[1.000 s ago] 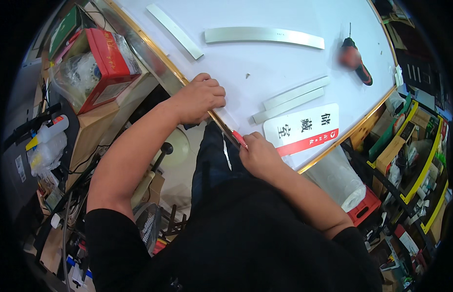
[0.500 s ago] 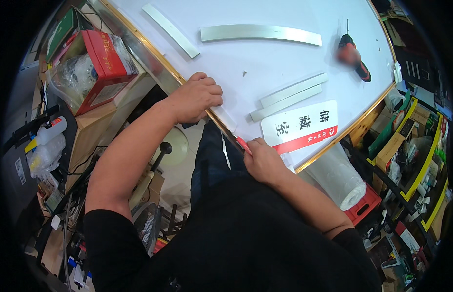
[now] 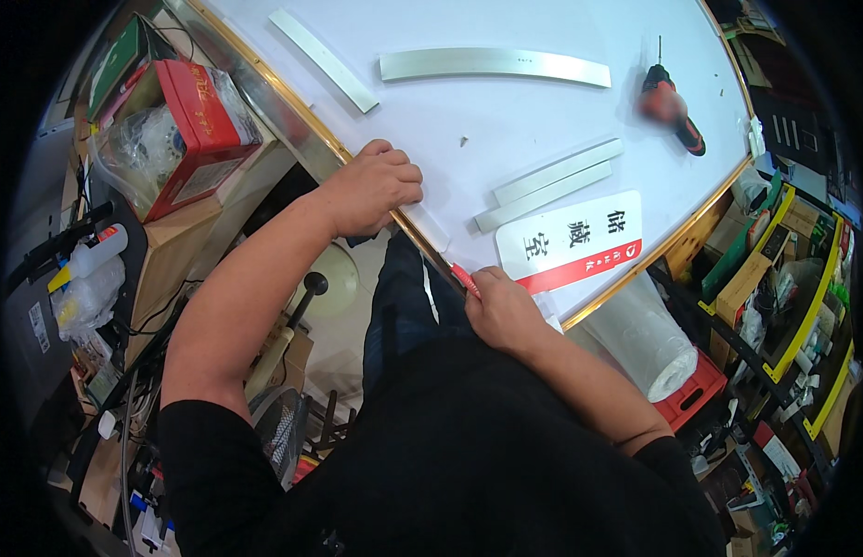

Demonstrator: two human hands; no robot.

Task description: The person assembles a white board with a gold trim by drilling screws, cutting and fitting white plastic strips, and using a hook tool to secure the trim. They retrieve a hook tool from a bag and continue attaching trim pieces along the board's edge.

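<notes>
Table [image 3: 431, 116]: white top with gold trim [image 3: 594, 300] along its edges, in a crowded workroom.
Left grip [image 3: 379, 190]: fingers bent and close together, hand over the near edge; fingertips partly hidden, so cannot tell whether anything is pinched.
Right grip [image 3: 498, 302]: closed, thumb and fingers wrapped round a red tool.
Red tool [image 3: 464, 278]: slim, at the near edge, front end pointing up and left toward the left grip; the tip is too small to make out.
Pale strip [image 3: 424, 226]: along the near edge, between the two hands.
Sign plate [image 3: 566, 241]: white with a red band and dark characters, lying flat just beyond the right grip.
Short bars [image 3: 557, 174]: two, silvery, side by side beyond the sign plate.
Long bar [image 3: 495, 67]: silvery, lying crosswise toward the far side.
Slanted bar [image 3: 325, 60]: at left, near the left-hand trim.
Drill [image 3: 668, 107]: red and black, on its side at right, bit pointing away from the person.
Off the table, left: red box [image 3: 204, 102] beside clear plastic packing.
Off the table, right: plastic roll [image 3: 650, 348] near a red crate [image 3: 696, 392].
</notes>
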